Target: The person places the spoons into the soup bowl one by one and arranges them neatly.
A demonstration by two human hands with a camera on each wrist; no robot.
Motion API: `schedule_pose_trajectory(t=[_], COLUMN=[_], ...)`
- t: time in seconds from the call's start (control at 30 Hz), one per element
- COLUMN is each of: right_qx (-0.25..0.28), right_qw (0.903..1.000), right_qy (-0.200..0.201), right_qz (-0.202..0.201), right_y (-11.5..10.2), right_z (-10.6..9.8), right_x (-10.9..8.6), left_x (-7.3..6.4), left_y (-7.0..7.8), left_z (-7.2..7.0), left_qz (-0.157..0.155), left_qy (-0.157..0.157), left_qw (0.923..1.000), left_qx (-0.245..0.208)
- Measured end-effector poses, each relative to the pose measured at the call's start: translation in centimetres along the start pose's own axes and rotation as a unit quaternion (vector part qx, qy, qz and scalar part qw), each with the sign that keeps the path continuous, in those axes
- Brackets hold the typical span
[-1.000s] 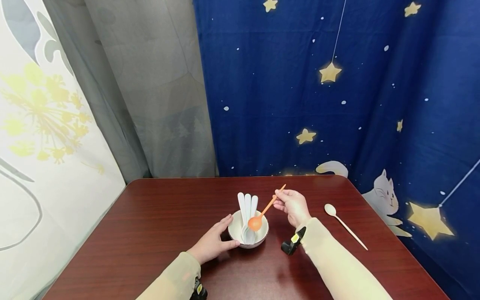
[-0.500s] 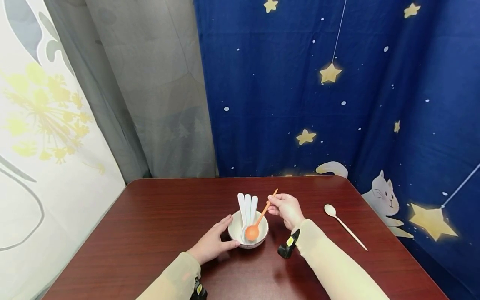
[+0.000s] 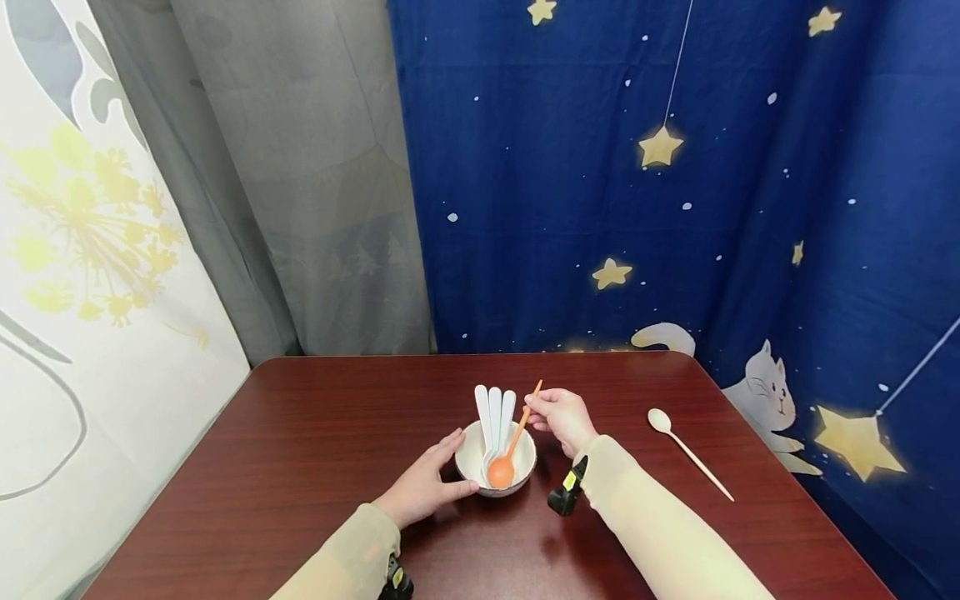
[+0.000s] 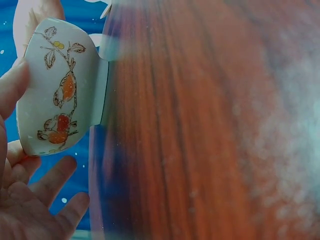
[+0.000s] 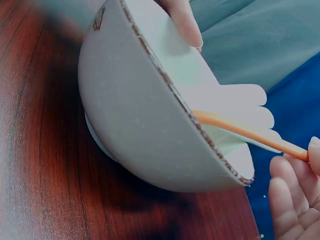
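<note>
A small white bowl [image 3: 527, 465] with a brown rim stands on the table; the left wrist view shows painted orange fruit on its side. My left hand [image 3: 427, 485] holds the bowl's left side, thumb at the near rim and fingers at the far left. Between thumb and fingertips, my right hand [image 3: 566, 421] pinches an orange spoon [image 3: 501, 472] near its handle end. The spoon's head is inside the bowl, in front of several white spoons [image 3: 495, 410] whose handles lean up over the far rim. In the right wrist view the orange handle [image 5: 250, 134] crosses the rim.
A cream-coloured long-handled spoon [image 3: 697, 458] lies on the dark red-brown table [image 3: 330, 467] to the right, beyond my right forearm. Gray curtain [image 3: 315, 208] and blue starry curtain [image 3: 555, 183] hang behind the table's far edge.
My right hand has moved left toward the bowl, and the orange spoon's head has gone down into it, with the handle steeper than before. The left hand and bowl stay in place.
</note>
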State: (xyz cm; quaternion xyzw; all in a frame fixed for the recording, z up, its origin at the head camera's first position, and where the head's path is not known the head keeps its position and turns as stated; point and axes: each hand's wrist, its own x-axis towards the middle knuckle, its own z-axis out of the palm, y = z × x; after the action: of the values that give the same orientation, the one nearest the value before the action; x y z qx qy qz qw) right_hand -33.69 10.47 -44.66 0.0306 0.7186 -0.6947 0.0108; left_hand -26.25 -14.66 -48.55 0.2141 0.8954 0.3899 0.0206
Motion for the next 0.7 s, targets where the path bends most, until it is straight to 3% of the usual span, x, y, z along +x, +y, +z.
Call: schedule_pose_trajectory(t=[0.27, 0.7], right_qx=[-0.051, -0.044], right_qw=[0.9987, 0.998], right_qy=[0.003, -0.024], right_qz=[0.001, 0.038], right_y=[0.6, 0.6], right_z=[0.8, 1.5], right_x=[0.5, 0.6], left_x=[-0.1, 0.0], left_y=[0.0, 0.2], left_z=[-0.1, -0.1], left_qz=[-0.002, -0.005], left_qy=[-0.002, -0.004], left_qw=[1.0, 1.0], left_qx=[0.0, -0.006])
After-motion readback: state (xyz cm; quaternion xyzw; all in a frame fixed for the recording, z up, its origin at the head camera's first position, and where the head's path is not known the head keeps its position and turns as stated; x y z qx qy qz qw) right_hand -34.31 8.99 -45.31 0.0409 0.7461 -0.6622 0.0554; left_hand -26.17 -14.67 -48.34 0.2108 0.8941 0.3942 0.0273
